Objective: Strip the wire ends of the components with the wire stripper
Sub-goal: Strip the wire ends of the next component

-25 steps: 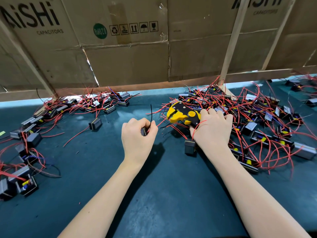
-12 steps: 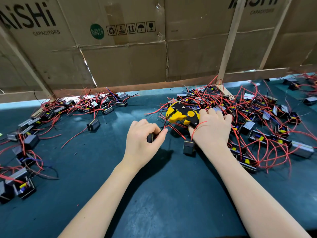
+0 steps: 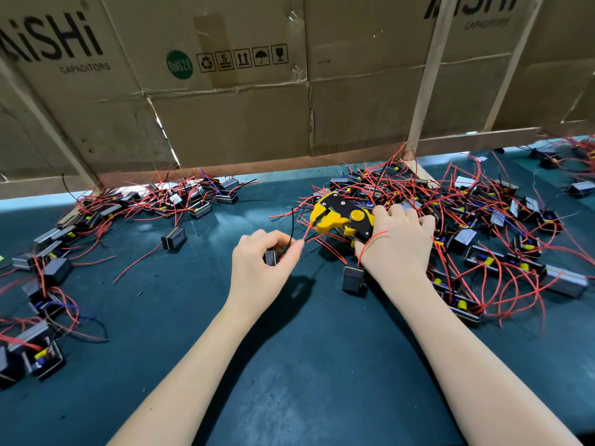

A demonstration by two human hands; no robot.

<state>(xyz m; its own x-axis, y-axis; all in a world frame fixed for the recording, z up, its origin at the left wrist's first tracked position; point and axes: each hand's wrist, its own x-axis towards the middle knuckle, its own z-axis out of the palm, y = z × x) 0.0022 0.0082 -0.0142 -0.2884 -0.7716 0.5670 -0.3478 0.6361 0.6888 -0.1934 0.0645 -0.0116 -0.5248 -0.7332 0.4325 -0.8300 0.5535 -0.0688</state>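
Left pile of components (image 3: 106,214) along far left of dark mat (image 3: 306,365), red leads trailing. Centre: left hand (image 3: 260,272) pinches small black component (image 3: 271,257), fingers curled, thin black lead (image 3: 292,225) standing up toward wire stripper (image 3: 341,218). Right hand (image 3: 397,243) wraps stripper handles, tool head aimed left, jaws just short of lead. Stray red wire (image 3: 370,244) lies across right wrist. Loose component (image 3: 352,278) just below. Risks, as judged: limp lead misses jaws; tangled red wires from right pile (image 3: 483,239) snag tool, wrong lead cut.

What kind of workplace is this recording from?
Probably a small electronics assembly bench: piles of wired components on a dark mat, a yellow wire stripper, and flattened capacitor cartons as a backdrop.
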